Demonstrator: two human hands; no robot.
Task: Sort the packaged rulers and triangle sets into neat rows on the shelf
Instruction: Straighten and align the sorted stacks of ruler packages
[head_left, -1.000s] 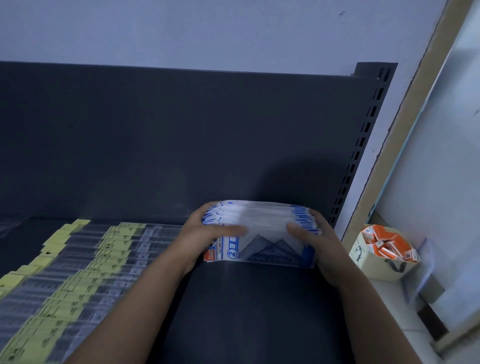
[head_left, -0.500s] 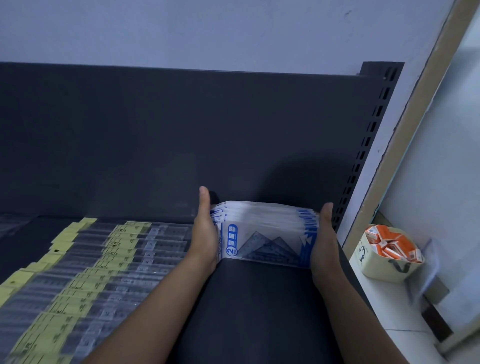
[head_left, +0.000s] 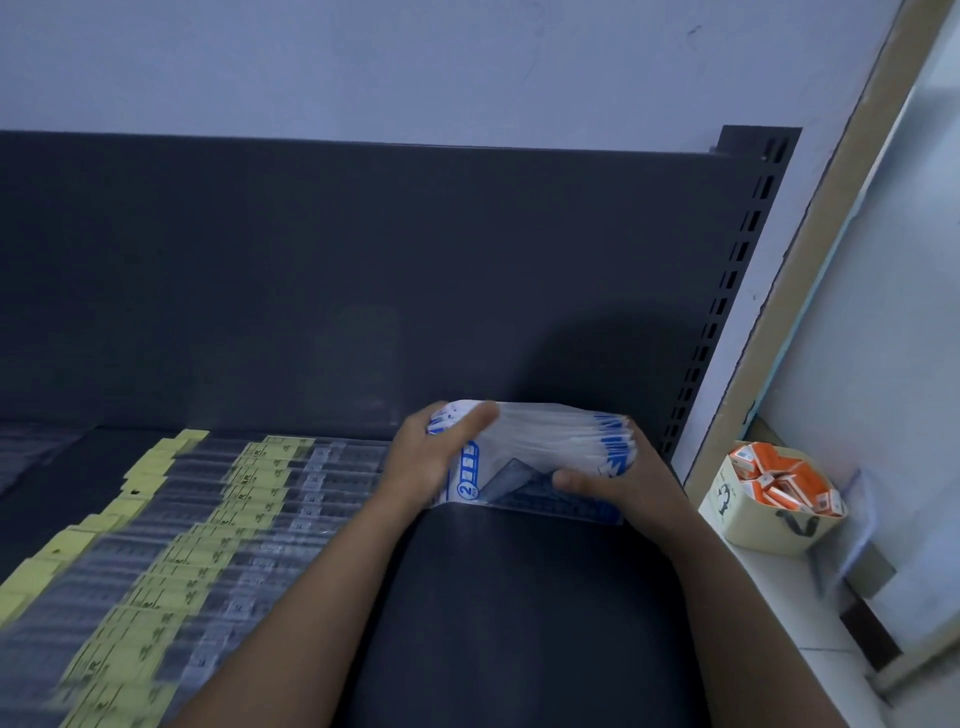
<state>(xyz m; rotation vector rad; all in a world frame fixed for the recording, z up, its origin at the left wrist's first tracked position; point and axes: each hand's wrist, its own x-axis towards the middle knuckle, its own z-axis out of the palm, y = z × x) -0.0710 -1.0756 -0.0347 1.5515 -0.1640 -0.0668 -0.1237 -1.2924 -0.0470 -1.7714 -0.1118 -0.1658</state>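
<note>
**Both hands clasp the stack of triangle sets**

Head view: the stack of triangle sets (head_left: 540, 457), in clear packets with blue print, stands on the dark shelf (head_left: 519, 597) near its back panel, at the right end. The left hand (head_left: 431, 462) wraps the stack's left end, thumb laid over the top edge. The right hand (head_left: 623, 478) grips the right end, thumb pressed on the front packet. Rows of packaged rulers (head_left: 208, 519) with yellow labels lie flat to the left, beside the left forearm.

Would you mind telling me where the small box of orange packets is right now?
The box of orange packets sits at the right of the head view on a white ledge, beside the shelf, near the right hand.
</note>
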